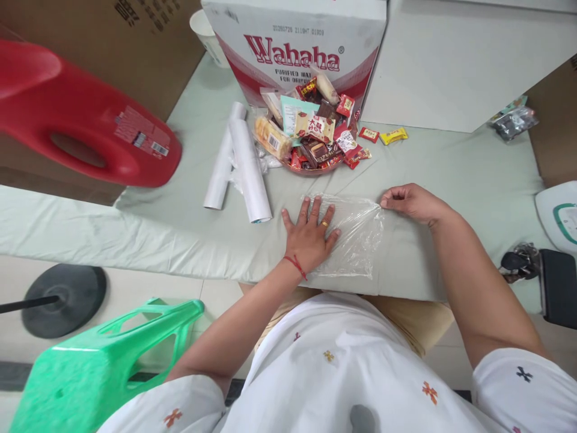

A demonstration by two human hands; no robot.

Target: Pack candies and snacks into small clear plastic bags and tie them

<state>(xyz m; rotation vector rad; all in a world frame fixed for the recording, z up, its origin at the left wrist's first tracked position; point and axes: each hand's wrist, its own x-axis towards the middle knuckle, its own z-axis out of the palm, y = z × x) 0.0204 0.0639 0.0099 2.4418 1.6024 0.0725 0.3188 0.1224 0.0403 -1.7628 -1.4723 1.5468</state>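
A clear plastic bag (356, 240) lies flat on the cloth-covered table (415, 264) near its front edge. Fingers spread, my left hand (309, 234) presses down on the bag's left part. My right hand (406, 201) pinches the bag's upper right corner, and creases run from that corner across the film. Beyond the bag is a red-rimmed dish (311, 171) heaped with wrapped snacks (315, 126). To the left of the dish, two white rolls (250, 171) rest against each other, some crumpled clear plastic beside them.
Behind the snacks stands a Wahaba-style printed water carton (293, 57), with a white cup (210, 39) to its left. A large red jug (85, 114) is at the left. Keys (520, 261) and a black phone (559, 288) lie at the right edge. A green stool (108, 355) stands below.
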